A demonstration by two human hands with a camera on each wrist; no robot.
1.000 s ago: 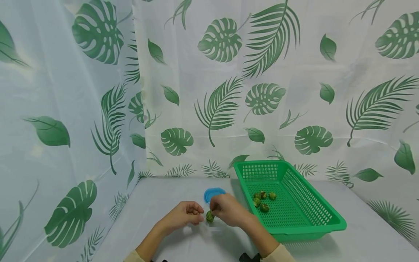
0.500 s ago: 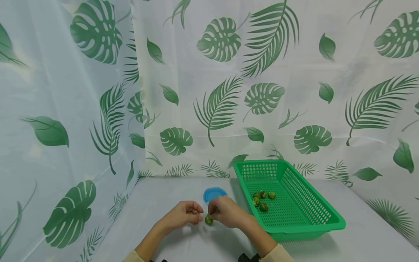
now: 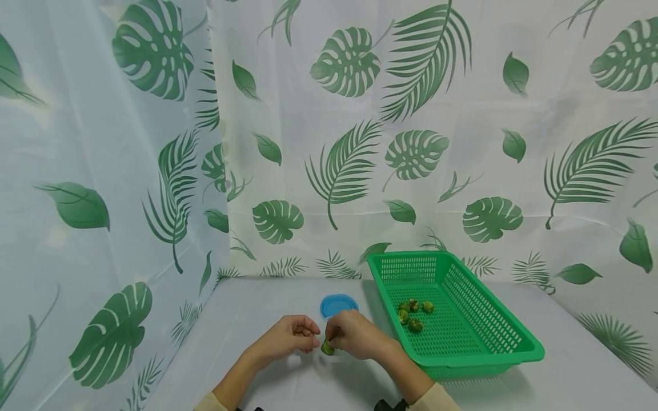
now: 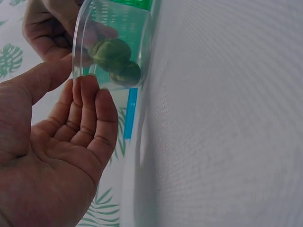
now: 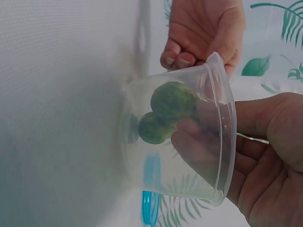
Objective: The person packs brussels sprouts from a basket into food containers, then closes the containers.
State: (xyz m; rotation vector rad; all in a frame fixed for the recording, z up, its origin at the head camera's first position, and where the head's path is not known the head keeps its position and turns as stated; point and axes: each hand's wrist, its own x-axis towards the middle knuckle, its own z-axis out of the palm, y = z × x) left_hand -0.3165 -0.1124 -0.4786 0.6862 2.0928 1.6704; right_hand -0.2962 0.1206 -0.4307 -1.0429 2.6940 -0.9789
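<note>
A clear plastic tub [image 5: 189, 182] stands upright on the white tabletop between the hands; in the head view it is barely visible. My left hand [image 3: 290, 335] holds its near-left rim, with the thumb at the lip and the curled fingertips against the outer wall. From the other side, my right hand [image 3: 354, 335] reaches in past the rim. Its thumb and fingers pinch a green Brussels sprout [image 5: 171, 101], seen through the clear wall. A second Brussels sprout [image 5: 151, 128] rests at the bottom, just below the first and apparently touching it.
Behind the tub lies a blue lid [image 3: 338, 304]. To the right stands a green perforated basket [image 3: 478, 362] with several Brussels sprouts [image 3: 415, 325] at its left side. A leaf-patterned curtain [image 3: 360, 188] hangs behind and to the left.
My right hand has lowered the pinched sprout a little, down and slightly left into the tub. More of the blue lid now shows. The left hand keeps its place.
</note>
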